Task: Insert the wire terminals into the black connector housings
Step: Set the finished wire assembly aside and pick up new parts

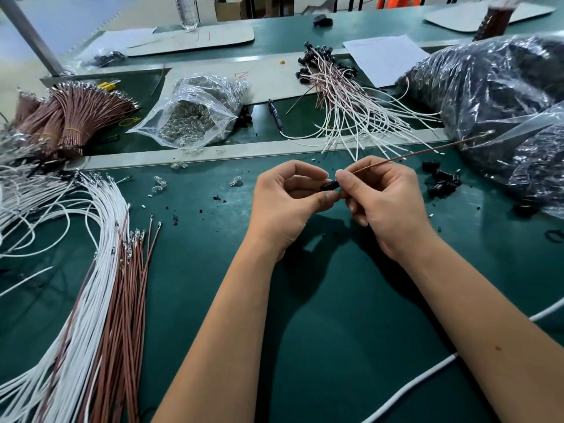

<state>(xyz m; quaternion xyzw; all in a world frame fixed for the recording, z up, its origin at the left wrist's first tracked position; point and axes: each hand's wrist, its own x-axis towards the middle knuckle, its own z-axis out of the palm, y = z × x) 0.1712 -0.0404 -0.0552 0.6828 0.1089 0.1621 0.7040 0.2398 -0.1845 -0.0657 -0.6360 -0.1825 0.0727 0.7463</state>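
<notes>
Above the green mat, my left hand (288,196) pinches a small black connector housing (329,186) between thumb and fingers. My right hand (384,196) pinches a brown wire (427,151) near its end, right at the housing; the wire runs up and to the right. The terminal tip is hidden between my fingers. Loose brown and white terminal wires (122,285) lie in a long bundle at the left. A few loose black housings (442,181) sit on the mat to the right of my hands.
Finished wires with black housings (335,96) are piled at the back. A clear bag of small parts (189,117) and tied brown wire bundles (76,117) lie back left. Big plastic bags (503,102) fill the right side. A white cable (427,380) crosses the near right.
</notes>
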